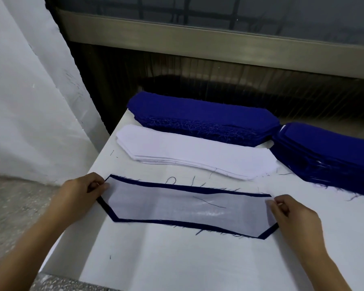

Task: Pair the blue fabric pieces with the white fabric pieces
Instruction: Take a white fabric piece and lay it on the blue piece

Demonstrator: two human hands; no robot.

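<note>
Midway back from the counter's front edge, a white fabric piece lies flat on a blue fabric piece, whose dark border shows all round. The left hand pinches the pair's left end at the counter's left edge, its grip narrow, and the right hand pinches the right end likewise. Behind lies a white stack. One blue stack sits along the far edge, and another blue pile by the right edge.

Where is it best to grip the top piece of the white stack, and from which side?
Probably pinch the top piece of the white stack at its tapered left end, coming from the left: that end lies free, while the right end nearly touches a blue stack.
</note>
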